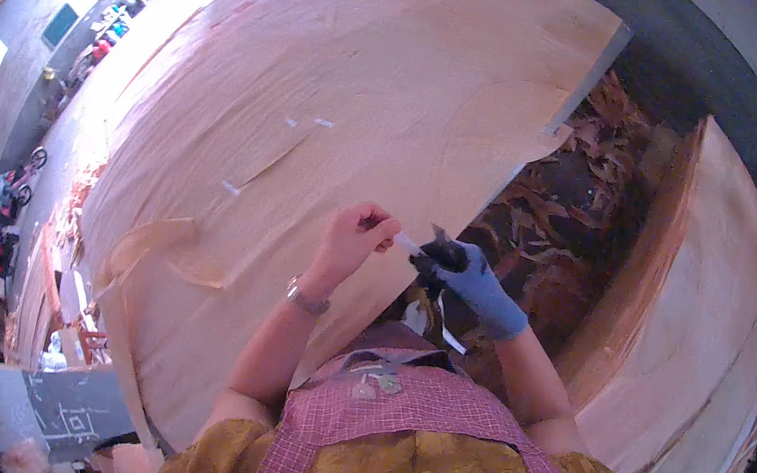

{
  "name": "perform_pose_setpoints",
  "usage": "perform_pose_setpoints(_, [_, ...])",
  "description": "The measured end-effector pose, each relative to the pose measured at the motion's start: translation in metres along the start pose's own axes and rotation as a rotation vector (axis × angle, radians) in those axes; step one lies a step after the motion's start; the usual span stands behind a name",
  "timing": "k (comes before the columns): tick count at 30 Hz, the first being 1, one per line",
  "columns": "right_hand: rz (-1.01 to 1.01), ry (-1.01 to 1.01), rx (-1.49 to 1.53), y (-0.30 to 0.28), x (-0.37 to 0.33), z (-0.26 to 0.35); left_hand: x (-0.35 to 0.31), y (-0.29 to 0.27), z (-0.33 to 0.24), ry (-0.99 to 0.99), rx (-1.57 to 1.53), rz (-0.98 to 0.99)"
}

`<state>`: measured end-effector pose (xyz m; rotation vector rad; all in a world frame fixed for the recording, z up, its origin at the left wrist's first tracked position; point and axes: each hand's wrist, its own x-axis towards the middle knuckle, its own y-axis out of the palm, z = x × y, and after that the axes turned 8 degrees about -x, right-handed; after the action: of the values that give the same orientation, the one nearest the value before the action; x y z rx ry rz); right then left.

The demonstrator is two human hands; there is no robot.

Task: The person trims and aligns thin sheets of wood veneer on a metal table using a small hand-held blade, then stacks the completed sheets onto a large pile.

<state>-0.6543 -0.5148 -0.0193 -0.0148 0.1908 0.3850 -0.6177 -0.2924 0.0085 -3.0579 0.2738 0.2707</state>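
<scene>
1. Near the sheet's edge (pixel 400 93), the left hand (pixel 355 235) pinched a white strip (pixel 406 243); the gloved right hand (pixel 471 282) closed around a dark object (pixel 438 235).
2. Scraps (pixel 549 208) lay between sheet and stack (pixel 718 287).
3. Leftward stood a bike (pixel 13 190).

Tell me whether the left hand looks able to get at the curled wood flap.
Likely yes: only wood sheet lies between the left hand and the flap, though that hand pinches a white strip.

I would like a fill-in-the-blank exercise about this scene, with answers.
A blue glove covers the ____ hand.
The bare left hand has a metallic band around its ____.
A small white strip shows between the two ____.
The broad pale sheet lies to the ____ of brown scraps.

Missing words: right; wrist; hands; left.
</scene>
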Motion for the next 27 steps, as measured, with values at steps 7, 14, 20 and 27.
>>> perform_pose_setpoints(7, [-0.394,0.228,-0.420,-0.121,0.018,-0.077,0.122,0.080,0.130,0.002,0.292,-0.173])
perform_pose_setpoints(14, [-0.323,0.377,-0.282,-0.192,0.021,-0.083,0.158,0.099,0.148,-0.106,0.662,-0.332])
perform_pose_setpoints(20, [-0.112,0.469,-0.197,-0.244,0.061,-0.101,0.207,0.116,0.140,-0.141,0.756,-0.471])
perform_pose_setpoints(27, [0.139,0.485,-0.200,-0.305,0.089,-0.101,0.216,0.134,0.154,-0.371,0.614,-0.522])
